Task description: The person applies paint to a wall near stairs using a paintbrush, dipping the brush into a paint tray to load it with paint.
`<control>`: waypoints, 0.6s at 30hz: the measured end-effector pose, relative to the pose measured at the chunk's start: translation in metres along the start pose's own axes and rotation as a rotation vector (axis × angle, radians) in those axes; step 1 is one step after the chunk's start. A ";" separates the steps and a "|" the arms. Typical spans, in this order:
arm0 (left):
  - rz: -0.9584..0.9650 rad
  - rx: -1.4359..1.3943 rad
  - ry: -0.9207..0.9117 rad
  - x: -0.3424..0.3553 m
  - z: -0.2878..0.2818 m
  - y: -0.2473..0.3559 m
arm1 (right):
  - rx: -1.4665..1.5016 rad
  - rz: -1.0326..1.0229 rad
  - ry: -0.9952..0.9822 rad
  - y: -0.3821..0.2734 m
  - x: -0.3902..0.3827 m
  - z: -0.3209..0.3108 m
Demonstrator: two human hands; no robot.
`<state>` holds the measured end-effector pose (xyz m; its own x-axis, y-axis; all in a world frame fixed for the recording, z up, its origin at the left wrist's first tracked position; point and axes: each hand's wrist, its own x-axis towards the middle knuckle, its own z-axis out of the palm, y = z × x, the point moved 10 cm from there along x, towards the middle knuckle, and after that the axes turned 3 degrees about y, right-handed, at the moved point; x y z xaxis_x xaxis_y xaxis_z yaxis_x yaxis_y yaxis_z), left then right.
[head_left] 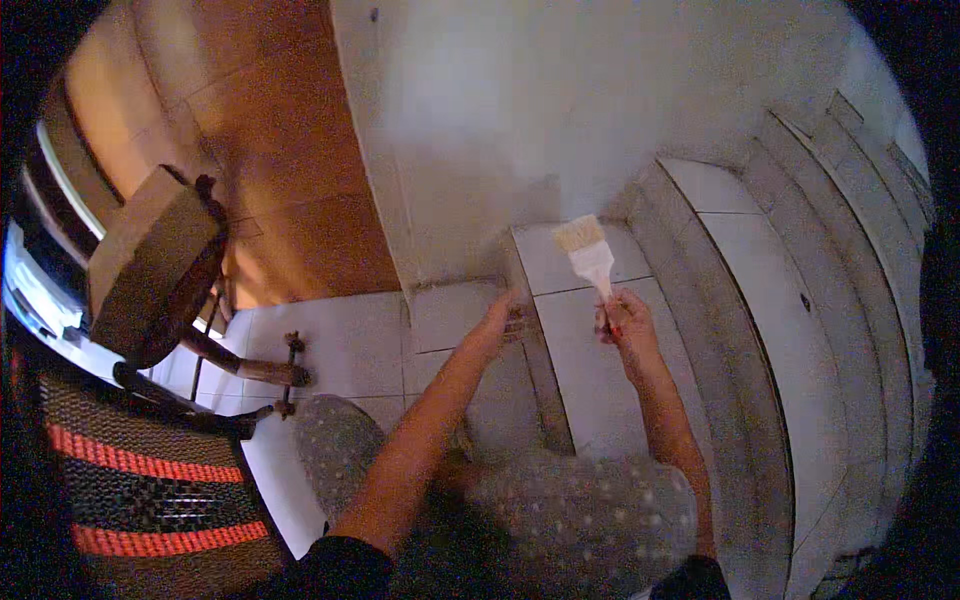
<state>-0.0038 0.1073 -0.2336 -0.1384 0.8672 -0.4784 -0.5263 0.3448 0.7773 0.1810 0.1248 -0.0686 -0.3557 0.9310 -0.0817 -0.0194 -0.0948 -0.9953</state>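
Your left hand (510, 318) hangs loosely open beside the lower step (590, 390); no object shows in it. Your right hand (628, 318) grips the flat brush (592, 260) by its handle, bristles over that step, near the wall (480, 160). Brushing is probably unfinished; completed and remaining areas cannot be distinguished.

At lower left, a dark woven surface (160, 495) with orange-red stripes; above it, a brown box-shaped object (150, 265); beyond, a large flat orange-brown panel (290, 180) meeting pale floor tiles (350, 340).
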 end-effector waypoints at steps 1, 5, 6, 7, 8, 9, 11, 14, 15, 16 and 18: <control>-0.027 0.072 0.099 -0.012 -0.013 0.007 | -0.009 -0.041 -0.013 -0.006 -0.005 0.002; 0.199 0.196 0.013 -0.058 -0.040 0.092 | 0.034 -0.099 -0.083 -0.020 -0.021 0.008; 0.248 0.190 0.033 -0.078 -0.042 0.113 | 0.030 -0.104 -0.085 -0.016 -0.024 0.006; 0.300 0.187 0.066 -0.100 -0.052 0.133 | 0.101 -0.074 -0.057 -0.006 -0.024 0.011; 0.316 0.191 0.078 -0.119 -0.061 0.148 | 0.176 -0.051 -0.031 0.001 -0.025 0.017; 0.340 0.176 0.122 -0.137 -0.073 0.161 | 0.182 -0.059 -0.047 0.003 -0.026 0.026; 0.371 0.152 0.174 -0.172 -0.091 0.182 | 0.169 0.075 -0.073 0.023 -0.022 0.046; 0.419 0.164 0.261 -0.220 -0.114 0.191 | 0.107 0.083 -0.128 0.050 -0.008 0.075; 0.397 0.150 0.291 -0.228 -0.125 0.187 | 0.103 0.089 -0.137 0.061 -0.004 0.087; 0.381 0.140 0.340 -0.240 -0.144 0.184 | 0.086 0.140 -0.087 0.077 -0.001 0.104; 0.356 0.122 0.409 -0.250 -0.170 0.175 | 0.056 0.192 -0.030 0.119 0.009 0.121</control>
<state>-0.2036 -0.1102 -0.0469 -0.6169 0.7361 -0.2786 -0.2897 0.1167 0.9500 0.0626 0.0798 -0.1818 -0.3853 0.8831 -0.2676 -0.0005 -0.2902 -0.9570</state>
